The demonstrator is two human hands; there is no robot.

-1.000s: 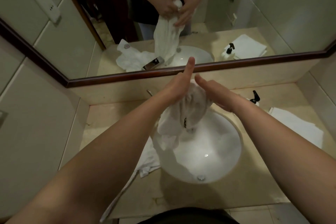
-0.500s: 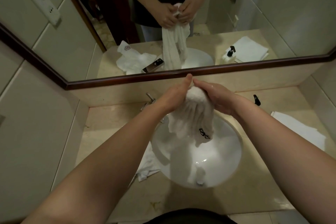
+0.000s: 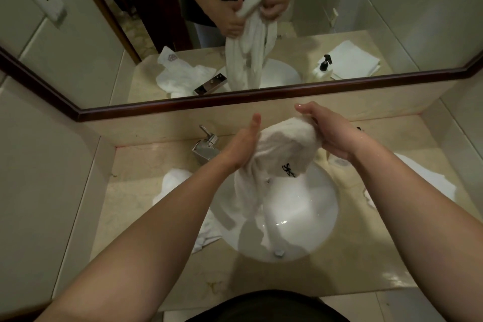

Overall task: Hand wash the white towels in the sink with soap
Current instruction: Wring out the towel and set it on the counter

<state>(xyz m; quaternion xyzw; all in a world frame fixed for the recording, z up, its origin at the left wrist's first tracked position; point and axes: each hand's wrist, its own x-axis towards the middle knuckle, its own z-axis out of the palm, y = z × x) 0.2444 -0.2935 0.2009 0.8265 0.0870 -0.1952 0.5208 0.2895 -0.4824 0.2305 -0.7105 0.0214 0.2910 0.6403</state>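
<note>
A wet white towel [image 3: 283, 149] with a small black embroidered mark is bunched between my two hands above the round white sink [image 3: 313, 219]. My left hand [image 3: 241, 145] presses flat against its left side, fingers straight. My right hand [image 3: 325, 129] curls over its top and right side. The towel's lower end hangs down into the basin. A second white towel [image 3: 175, 185] lies crumpled on the counter left of the sink, partly hidden by my left forearm. A third white towel [image 3: 423, 178] lies flat on the counter to the right.
A chrome tap [image 3: 205, 148] stands behind the sink on the left. The black pump of a soap bottle [image 3: 359, 128] peeks out behind my right wrist. A framed mirror [image 3: 235, 98] runs along the back wall. The beige counter [image 3: 136, 165] is wet in places.
My hands have slid against each other on the towel: the right one moved forward over its top, the left one drew back. The towel bundle has turned, so the black mark sits higher.
</note>
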